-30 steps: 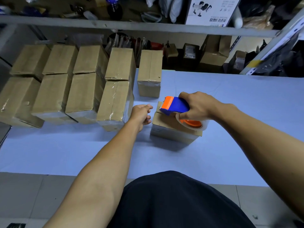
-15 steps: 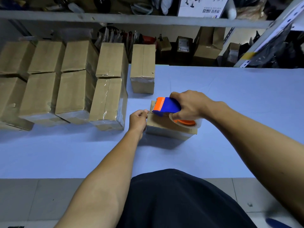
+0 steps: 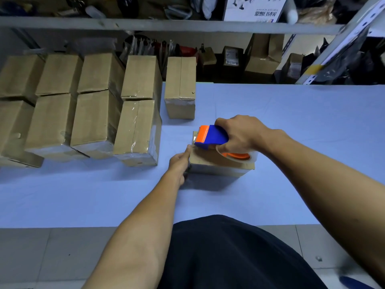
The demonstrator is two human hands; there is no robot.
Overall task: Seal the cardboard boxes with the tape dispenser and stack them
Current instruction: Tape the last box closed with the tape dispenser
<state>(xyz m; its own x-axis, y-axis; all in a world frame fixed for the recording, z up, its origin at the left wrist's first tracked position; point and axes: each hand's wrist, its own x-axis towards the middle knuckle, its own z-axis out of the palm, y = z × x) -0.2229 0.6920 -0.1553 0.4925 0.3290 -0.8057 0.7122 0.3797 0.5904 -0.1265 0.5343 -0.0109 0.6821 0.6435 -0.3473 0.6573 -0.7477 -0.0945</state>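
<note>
A small cardboard box [image 3: 216, 163] lies flat on the pale blue table [image 3: 291, 122], near its middle and just in front of the person. The right hand [image 3: 239, 134] is clenched round the handle of a blue and orange tape dispenser [image 3: 212, 136], which rests on top of the box with its orange front end at the box's far left corner and its tape roll [image 3: 237, 156] hanging over the right part of the lid. The left hand [image 3: 179, 163] sits against the left end of the box, fingers curled on that side and the thumb stretched up to the top edge, just below the dispenser's front; whether it pinches a tape end there is too small to tell. To the left, well apart from this box, a group of larger boxes [image 3: 93, 113] stands packed side by side in two rows, several shiny with clear tape. One more box [image 3: 180, 86] stands alone just to the right of that group, beyond the box being worked on. A metal shelf [image 3: 166, 25] crowded with goods runs along the back.
</note>
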